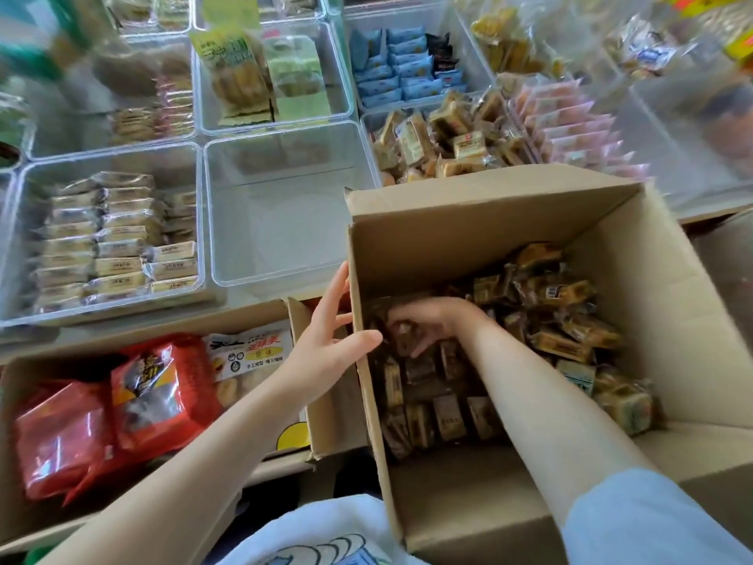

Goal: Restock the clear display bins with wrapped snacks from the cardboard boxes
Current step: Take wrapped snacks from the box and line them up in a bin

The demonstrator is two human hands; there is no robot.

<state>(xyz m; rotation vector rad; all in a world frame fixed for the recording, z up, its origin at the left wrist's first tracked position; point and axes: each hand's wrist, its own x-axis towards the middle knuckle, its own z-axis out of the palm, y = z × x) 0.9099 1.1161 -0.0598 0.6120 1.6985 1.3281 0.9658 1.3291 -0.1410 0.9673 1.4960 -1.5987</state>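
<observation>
An open cardboard box (660,303) in front of me holds several small wrapped snacks (448,413) in brown and yellow wrappers. My right hand (428,322) is deep inside it at the left, fingers curled down over the brown packets; whether it grips one I cannot tell. My left hand (326,340) holds the box's left wall, thumb over the rim and fingers outside. Just beyond the box stands an empty clear bin (285,214).
Clear bins around the empty one hold wrapped snacks: cream bars (118,242) at left, blue packets (399,63) behind, tan squares (448,140) and pink packs (570,124) at right. A second box (299,320) at lower left holds red bags (159,393).
</observation>
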